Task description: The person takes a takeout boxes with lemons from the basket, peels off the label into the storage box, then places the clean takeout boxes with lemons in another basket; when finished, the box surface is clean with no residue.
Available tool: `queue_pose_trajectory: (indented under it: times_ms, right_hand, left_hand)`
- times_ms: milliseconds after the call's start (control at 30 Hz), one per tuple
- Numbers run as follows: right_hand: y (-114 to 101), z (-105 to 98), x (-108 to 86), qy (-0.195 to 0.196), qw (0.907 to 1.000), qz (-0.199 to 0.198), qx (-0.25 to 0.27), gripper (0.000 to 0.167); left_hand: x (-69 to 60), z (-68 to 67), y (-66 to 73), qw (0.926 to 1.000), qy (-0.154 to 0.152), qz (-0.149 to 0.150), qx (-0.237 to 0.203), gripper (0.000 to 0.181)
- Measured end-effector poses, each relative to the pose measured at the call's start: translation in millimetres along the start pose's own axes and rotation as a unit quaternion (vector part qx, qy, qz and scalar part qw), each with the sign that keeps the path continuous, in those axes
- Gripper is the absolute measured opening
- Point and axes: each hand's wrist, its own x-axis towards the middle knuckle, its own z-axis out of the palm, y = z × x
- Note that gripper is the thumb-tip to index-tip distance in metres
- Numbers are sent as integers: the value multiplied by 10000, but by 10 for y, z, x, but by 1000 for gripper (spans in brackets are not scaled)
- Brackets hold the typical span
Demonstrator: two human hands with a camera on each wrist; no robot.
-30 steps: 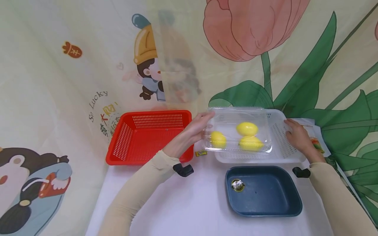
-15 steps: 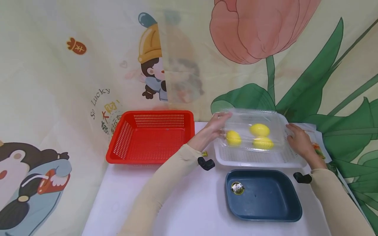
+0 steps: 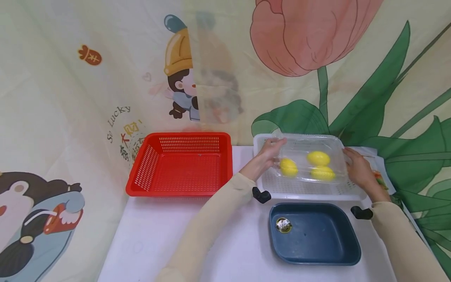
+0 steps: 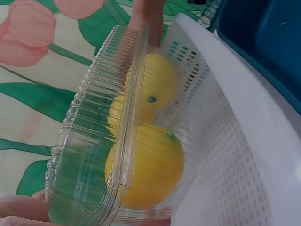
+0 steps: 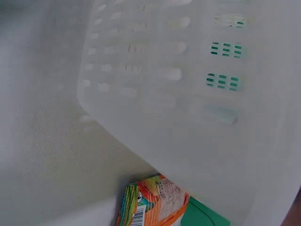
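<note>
With my left hand [image 3: 265, 156] I grip the left end of a clear plastic box [image 3: 303, 147]. Lemons [image 3: 318, 158] lie inside it, three of them visible through the plastic. The box is within the outline of a white perforated basket [image 3: 310, 194]; the left wrist view shows it tilted beside the basket wall [image 4: 225, 136]. My right hand [image 3: 359, 170] holds the right rim of the white basket, close to the box's right end. Its fingertips are partly hidden. The right wrist view mostly shows the basket's outer side [image 5: 155, 108].
A red perforated basket [image 3: 183, 168] stands at the left. In front of the white basket is a dark blue tray [image 3: 317, 239] with a round sticker [image 3: 283, 225]. A colourful snack packet [image 5: 157, 202] lies by the white basket's right end. A printed curtain [image 3: 218, 58] hangs behind.
My left hand has carried the lemon box to the right and slightly lower, farther over the white basket. My right hand has stayed at the basket's right rim. The head view has shifted slightly.
</note>
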Motion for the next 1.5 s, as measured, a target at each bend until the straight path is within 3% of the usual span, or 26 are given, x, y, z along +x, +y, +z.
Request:
queue_pose_trajectory:
  times_ms: [233, 533, 900, 1267, 1500]
  right_hand:
    - [10, 22, -1, 2, 9999, -105, 49, 47]
    - [-24, -4, 1, -154, 9991, 397, -12, 53]
    - [-7, 6, 4, -138, 9987, 497, 39, 54]
    - [-30, 10, -5, -124, 9988, 480, 60, 53]
    - [-34, 1, -13, -123, 9986, 509, 8, 53]
  left_hand:
    - [125, 75, -104, 9997, 223, 37, 76, 57]
    - [248, 56, -138, 9994, 286, 18, 170, 61]
    - [301, 55, -197, 9980, 459, 53, 429, 59]
    - [331, 59, -278, 9980, 483, 74, 399, 56]
    - [374, 70, -304, 9971, 537, -122, 534, 57]
